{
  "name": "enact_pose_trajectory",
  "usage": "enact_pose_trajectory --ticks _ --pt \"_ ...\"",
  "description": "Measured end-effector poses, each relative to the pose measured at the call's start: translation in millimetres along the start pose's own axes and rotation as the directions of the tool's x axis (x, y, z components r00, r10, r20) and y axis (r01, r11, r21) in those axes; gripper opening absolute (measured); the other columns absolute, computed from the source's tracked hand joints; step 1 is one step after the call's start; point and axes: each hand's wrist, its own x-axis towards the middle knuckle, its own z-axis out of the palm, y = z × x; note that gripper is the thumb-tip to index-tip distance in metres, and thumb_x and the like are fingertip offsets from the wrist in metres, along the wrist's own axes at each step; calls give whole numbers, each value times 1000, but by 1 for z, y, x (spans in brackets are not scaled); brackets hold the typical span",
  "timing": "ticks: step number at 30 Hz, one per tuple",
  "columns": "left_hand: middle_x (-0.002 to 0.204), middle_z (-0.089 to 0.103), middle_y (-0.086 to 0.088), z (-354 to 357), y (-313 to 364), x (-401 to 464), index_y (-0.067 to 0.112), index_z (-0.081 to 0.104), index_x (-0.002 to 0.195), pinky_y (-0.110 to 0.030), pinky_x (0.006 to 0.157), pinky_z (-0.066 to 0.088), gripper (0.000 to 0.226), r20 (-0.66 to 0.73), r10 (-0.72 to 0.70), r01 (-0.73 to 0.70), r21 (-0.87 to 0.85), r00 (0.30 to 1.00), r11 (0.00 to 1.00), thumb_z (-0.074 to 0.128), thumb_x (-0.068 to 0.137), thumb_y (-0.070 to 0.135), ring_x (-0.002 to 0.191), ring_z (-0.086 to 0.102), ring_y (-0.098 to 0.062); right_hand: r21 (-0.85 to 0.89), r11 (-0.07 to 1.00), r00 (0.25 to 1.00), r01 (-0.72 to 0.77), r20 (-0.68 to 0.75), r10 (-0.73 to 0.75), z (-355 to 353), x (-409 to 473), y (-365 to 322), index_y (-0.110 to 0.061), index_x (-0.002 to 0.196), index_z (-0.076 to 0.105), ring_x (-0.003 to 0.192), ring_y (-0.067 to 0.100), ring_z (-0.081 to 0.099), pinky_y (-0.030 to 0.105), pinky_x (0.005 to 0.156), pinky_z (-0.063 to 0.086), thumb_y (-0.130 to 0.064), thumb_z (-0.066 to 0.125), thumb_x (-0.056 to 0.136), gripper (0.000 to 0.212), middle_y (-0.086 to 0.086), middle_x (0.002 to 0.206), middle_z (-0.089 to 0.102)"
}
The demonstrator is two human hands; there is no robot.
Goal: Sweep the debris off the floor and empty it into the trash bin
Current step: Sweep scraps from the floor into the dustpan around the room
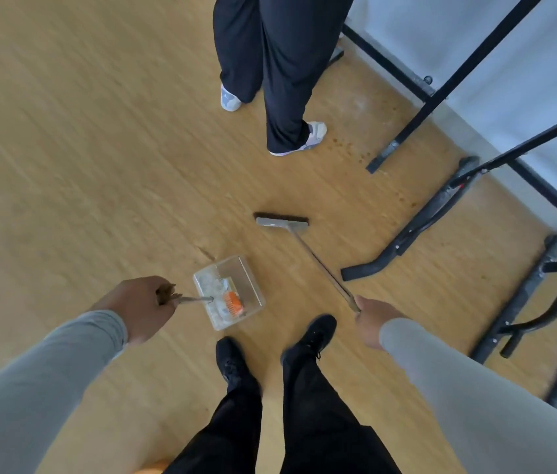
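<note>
Clear plastic dustpan (228, 291), holding white debris (209, 283) and an orange piece (233, 303), hangs over the wooden floor (82, 159), its handle gripped by the left hand (140, 307). Right hand (371, 319) grips the broom (308, 249), whose head rests on the floor ahead.

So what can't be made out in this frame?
- Trash bin: nowhere in the head view.
- Dustpan contents: orange piece and pale bits, blurred, too small to identify.
- Left hand: its grip on the handle is motion-blurred.
- Other person: cut off above the legs by the top edge.
- Broom bristles: floor contact unclear.
</note>
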Motion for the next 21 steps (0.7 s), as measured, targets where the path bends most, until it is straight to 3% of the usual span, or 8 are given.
enact_pose_trajectory --ticks 1,3,9,11,13,15,18,21 --pt "89 68 7 0 0 2 35 64 103 -36 77 58 14 1 5 -5 5 1000 1000 60 91 42 77 65 -16 -69 997 999 -32 25 34 2 0 2 -37 160 6 110 26 61 36 86 57 -13 37 99 72 2 151 43" --pt "90 68 7 -2 1 3 36 63 103 -37 76 59 14 6 14 -14 18 1000 1000 59 92 42 77 66 -17 -143 987 995 -71 53 79 11 -12 23 -40 159 5 104 25 63 36 86 58 -13 37 99 73 3 147 48" --pt "86 66 9 0 9 7 34 62 107 -29 67 56 17 24 71 -72 55 997 996 55 93 41 72 65 -13 -75 991 984 -113 131 122 13 -63 101 -43 157 14 75 7 63 17 50 46 -34 30 106 54 -8 127 56" --pt "86 65 10 1 15 8 32 62 108 -29 68 56 19 27 90 -92 79 996 993 54 94 41 73 64 -13 64 987 977 -149 166 137 6 -82 114 -40 152 28 51 10 57 21 41 41 -35 35 106 47 -6 90 63" --pt "86 65 9 5 21 12 30 62 109 -31 70 56 21 31 104 -107 92 994 990 53 94 42 74 64 -13 258 944 965 -205 213 152 3 -100 123 -33 147 39 35 13 43 22 36 35 -29 40 106 41 0 56 52" --pt "89 65 8 12 29 14 29 62 111 -30 69 55 23 56 112 -117 110 992 987 50 95 40 76 64 -15 402 885 960 -234 241 144 5 -118 114 -28 138 43 30 13 40 19 33 31 -18 39 108 32 0 43 47" --pt "93 63 7 27 42 20 29 60 117 -28 63 48 26 49 125 -130 118 991 984 48 97 39 77 62 -17 225 965 985 -133 134 104 30 -100 91 -23 149 36 50 14 51 25 41 43 -18 40 105 44 -5 65 57" --pt "101 67 3 33 51 26 28 59 122 -28 65 48 29 29 133 -136 132 991 982 47 98 39 78 60 -19 78 994 985 -70 166 57 62 -74 41 -13 149 31 72 17 59 35 70 59 -8 53 97 56 0 100 60"
